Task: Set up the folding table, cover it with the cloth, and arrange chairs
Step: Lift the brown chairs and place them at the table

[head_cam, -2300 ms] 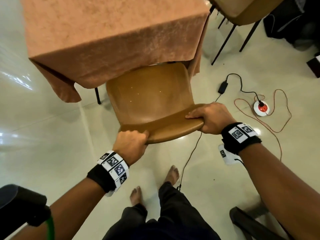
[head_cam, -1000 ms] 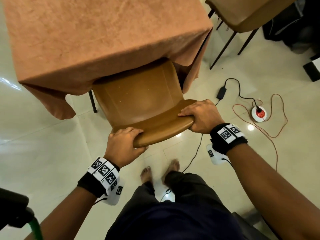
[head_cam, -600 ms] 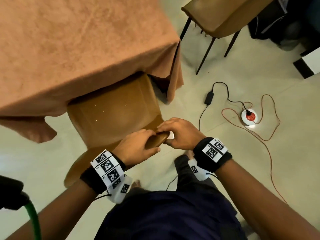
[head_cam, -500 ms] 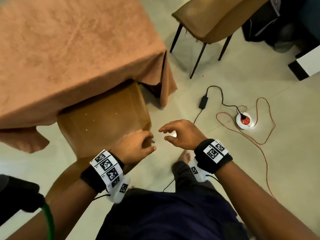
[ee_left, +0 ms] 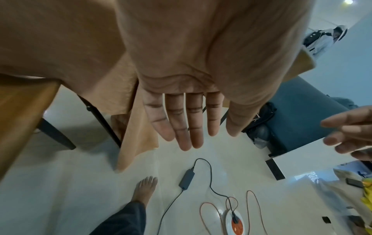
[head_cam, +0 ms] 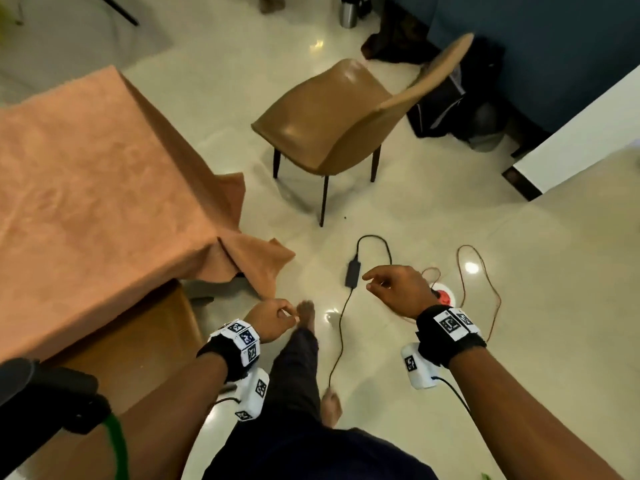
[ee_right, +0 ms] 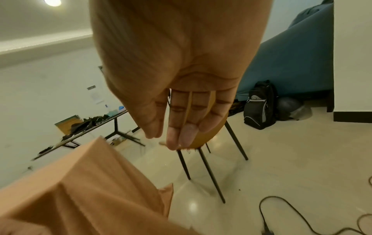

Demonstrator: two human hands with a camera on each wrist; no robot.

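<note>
The folding table stands at the left under an orange cloth (head_cam: 86, 202), one corner of it (ee_left: 70, 47) hanging in folds. One tan chair (head_cam: 138, 341) is tucked under the table's near side. A second tan chair (head_cam: 329, 123) with black legs stands free on the floor beyond the table's corner, and also shows behind my fingers as the chair (ee_right: 203, 139). My left hand (head_cam: 273, 320) hangs empty beside the tucked chair, fingers straight in the left wrist view (ee_left: 187, 127). My right hand (head_cam: 394, 289) hovers empty over the floor, fingers relaxed (ee_right: 177, 127).
A black power adapter (head_cam: 352, 275) and its cable lie on the floor by my bare foot (head_cam: 306, 313). A red-and-white socket (head_cam: 443, 296) with an orange cord (head_cam: 485, 271) sits under my right hand. A black backpack (head_cam: 446, 98) leans by a blue sofa (head_cam: 554, 46).
Both hands pushed the chair under the table, then let go of its backrest. The view has swung right, bringing the second chair into full sight.
</note>
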